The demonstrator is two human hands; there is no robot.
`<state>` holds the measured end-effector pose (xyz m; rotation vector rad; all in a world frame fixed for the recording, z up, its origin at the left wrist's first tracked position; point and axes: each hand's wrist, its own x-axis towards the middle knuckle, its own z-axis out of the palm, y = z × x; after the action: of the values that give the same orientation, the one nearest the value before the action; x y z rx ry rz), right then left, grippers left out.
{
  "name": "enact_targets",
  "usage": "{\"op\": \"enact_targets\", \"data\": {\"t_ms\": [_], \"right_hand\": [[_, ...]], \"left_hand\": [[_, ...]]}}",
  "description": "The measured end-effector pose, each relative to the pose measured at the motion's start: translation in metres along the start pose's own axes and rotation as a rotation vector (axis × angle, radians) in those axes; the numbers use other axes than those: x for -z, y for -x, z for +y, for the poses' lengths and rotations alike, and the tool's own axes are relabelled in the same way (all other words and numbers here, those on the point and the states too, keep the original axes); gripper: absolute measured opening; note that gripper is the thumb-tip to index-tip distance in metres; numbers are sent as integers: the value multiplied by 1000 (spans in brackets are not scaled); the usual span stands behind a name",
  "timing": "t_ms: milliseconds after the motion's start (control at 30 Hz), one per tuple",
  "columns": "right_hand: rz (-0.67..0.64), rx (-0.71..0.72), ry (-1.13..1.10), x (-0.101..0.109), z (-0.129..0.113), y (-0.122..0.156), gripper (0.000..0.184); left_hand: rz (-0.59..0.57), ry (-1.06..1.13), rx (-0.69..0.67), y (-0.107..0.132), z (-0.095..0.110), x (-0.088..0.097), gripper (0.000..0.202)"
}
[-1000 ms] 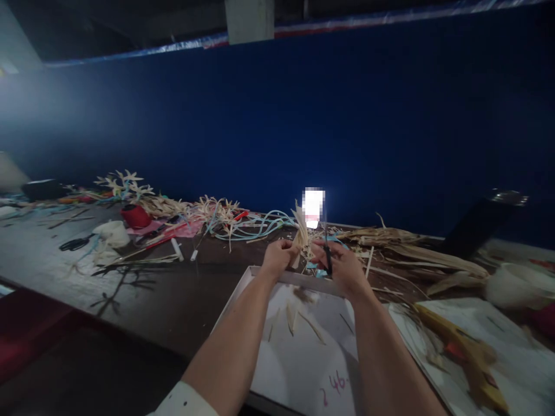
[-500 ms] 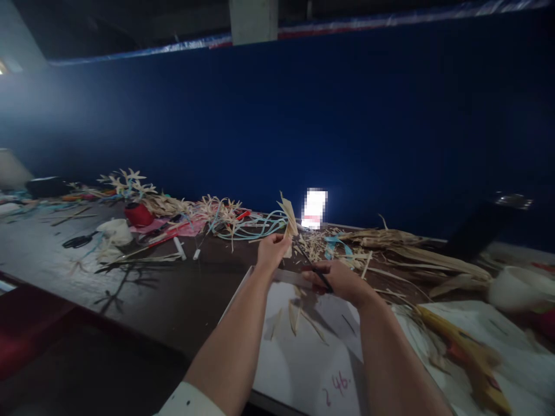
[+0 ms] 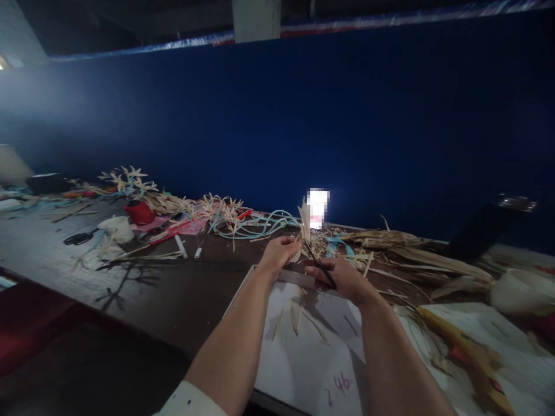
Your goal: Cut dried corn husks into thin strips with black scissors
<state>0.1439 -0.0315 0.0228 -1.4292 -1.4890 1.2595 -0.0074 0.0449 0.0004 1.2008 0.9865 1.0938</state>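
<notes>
My left hand [image 3: 280, 254] pinches a pale piece of dried husk [image 3: 306, 224], which stands up from the fingertips. In my right hand [image 3: 340, 278] is a pair of dark scissors [image 3: 321, 267], their tips at the lower part of the husk. Whether the blades are apart is too small to tell. Beneath both hands lies a white box [image 3: 299, 364] with pink handwriting on it. A few cut husk slivers [image 3: 296, 318] rest on its surface.
Husk scraps [image 3: 318, 245] and long dried husks [image 3: 433, 257] lie beyond and right of my hands. A yellow glue gun [image 3: 463, 341] is at right. Husk flowers [image 3: 221, 208], light-blue cords [image 3: 269, 222], red thread spool [image 3: 139, 212] and black scissors [image 3: 81, 237] lie left.
My left hand and the husk have moved a little to the right, and the husk has turned narrower in view. The scissors have shifted slightly right, and their tips now meet the husk.
</notes>
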Motion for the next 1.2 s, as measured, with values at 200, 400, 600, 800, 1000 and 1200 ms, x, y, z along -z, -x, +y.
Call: {"op": "enact_targets", "data": {"t_ms": [200,400,600,800,1000,1200], "right_hand": [[18,19,2,-1,0,0,47],[3,122,42,-1,0,-1,32],[-6,178,107,1,3,-2,35],[-4,191,146,4,4,-1,40],[3,182,132,6,7,-2,37],[46,170,148,6,3,0,36]], "left_hand": [[-56,39,-10,1,1,0,33],[-67,75,-16,4,6,-1,33],[-77,70,-4,5,7,-1,33],[-82,64,-3,7,9,-1,34],[-112,87,1,9,14,-1,35],[-157,43,16,8,13,3,35]]}}
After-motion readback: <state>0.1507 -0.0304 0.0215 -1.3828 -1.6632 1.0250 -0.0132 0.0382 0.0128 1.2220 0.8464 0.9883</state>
